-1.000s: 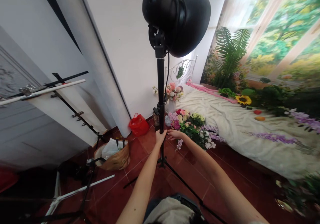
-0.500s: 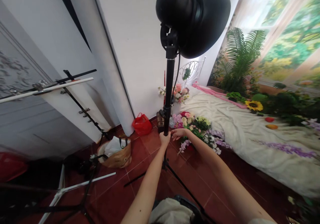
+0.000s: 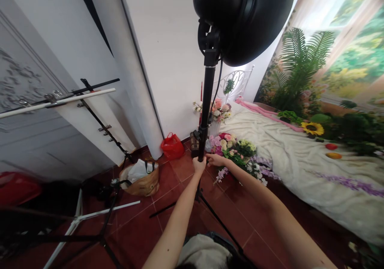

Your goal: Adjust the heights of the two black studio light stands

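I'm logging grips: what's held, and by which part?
The left hand grips the black light stand by its pole, below the collar; whether the right hand grips anything cannot be told.

Left lies the basket (image 3: 145, 185), right the bed (image 3: 255, 131) — between them, the lamp stand (image 3: 207, 101).

Red tiled floor (image 3: 237, 211), tan basket (image 3: 147, 184), red bag (image 3: 173, 147), black light stand (image 3: 207, 93)

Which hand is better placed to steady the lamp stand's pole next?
The left hand, I'd judge: it wraps around the black pole. The right hand is just beside it, with no firm grip visible; whether it touches the pole is unclear.
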Demonstrator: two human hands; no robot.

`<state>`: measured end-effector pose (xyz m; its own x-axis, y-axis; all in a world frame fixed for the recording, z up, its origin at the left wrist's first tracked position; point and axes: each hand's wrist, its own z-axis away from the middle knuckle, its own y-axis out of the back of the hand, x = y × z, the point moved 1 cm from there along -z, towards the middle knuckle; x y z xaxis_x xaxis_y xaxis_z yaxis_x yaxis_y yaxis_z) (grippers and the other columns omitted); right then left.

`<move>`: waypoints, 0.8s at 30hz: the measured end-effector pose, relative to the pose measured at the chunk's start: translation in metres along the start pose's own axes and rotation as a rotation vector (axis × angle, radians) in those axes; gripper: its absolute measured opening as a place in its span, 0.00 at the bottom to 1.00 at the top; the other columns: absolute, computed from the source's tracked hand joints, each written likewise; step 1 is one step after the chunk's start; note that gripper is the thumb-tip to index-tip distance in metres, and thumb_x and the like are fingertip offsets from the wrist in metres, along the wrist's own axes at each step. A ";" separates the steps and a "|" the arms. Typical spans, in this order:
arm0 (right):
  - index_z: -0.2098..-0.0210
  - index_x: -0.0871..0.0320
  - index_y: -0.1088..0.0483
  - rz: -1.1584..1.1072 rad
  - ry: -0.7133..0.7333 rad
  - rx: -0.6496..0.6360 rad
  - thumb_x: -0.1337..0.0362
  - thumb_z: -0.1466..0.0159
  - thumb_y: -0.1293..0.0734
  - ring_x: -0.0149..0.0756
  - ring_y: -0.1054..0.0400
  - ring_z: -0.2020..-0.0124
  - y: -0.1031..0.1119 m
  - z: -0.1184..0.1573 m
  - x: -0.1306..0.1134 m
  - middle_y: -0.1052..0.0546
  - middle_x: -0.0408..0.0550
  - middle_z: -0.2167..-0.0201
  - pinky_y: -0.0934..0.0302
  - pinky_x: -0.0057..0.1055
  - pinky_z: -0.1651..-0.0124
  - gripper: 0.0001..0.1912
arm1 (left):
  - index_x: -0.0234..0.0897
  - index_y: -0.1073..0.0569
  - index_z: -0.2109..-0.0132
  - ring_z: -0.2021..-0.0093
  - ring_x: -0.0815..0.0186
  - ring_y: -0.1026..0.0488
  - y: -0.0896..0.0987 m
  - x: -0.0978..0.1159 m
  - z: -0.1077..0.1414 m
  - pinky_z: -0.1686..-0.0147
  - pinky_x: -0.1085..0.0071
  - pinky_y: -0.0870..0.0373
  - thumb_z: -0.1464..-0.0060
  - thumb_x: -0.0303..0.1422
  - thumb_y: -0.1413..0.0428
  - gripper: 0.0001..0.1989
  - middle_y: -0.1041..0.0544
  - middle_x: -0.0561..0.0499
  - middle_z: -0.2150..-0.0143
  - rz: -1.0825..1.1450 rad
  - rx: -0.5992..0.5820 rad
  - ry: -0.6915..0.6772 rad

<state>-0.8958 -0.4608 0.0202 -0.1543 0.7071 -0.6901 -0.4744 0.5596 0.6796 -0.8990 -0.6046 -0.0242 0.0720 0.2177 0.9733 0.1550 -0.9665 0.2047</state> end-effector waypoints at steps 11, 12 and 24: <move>0.71 0.57 0.29 0.228 0.032 0.144 0.76 0.62 0.25 0.45 0.28 0.60 0.010 -0.021 -0.026 0.23 0.47 0.71 0.37 0.28 0.58 0.19 | 0.32 0.29 0.79 0.78 0.66 0.31 -0.001 -0.002 -0.001 0.80 0.76 0.41 0.57 0.38 0.44 0.13 0.30 0.49 0.82 -0.030 -0.035 0.029; 0.74 0.57 0.29 0.202 0.022 0.149 0.76 0.63 0.25 0.45 0.28 0.61 0.012 -0.025 -0.029 0.24 0.46 0.73 0.37 0.28 0.59 0.18 | 0.31 0.29 0.79 0.79 0.66 0.31 -0.001 -0.002 -0.001 0.81 0.76 0.41 0.57 0.38 0.43 0.13 0.30 0.49 0.82 -0.029 -0.046 0.053; 0.61 0.62 0.33 0.541 0.079 0.373 0.74 0.44 0.39 0.42 0.31 0.58 -0.033 0.004 -0.011 0.24 0.55 0.64 0.44 0.33 0.51 0.11 | 0.33 0.32 0.81 0.79 0.68 0.33 -0.002 -0.003 -0.002 0.80 0.76 0.42 0.58 0.38 0.43 0.13 0.31 0.50 0.82 0.027 -0.023 -0.007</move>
<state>-0.8744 -0.4855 0.0065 -0.3563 0.9047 -0.2336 0.0176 0.2564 0.9664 -0.9013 -0.6037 -0.0273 0.0827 0.1920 0.9779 0.1298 -0.9750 0.1804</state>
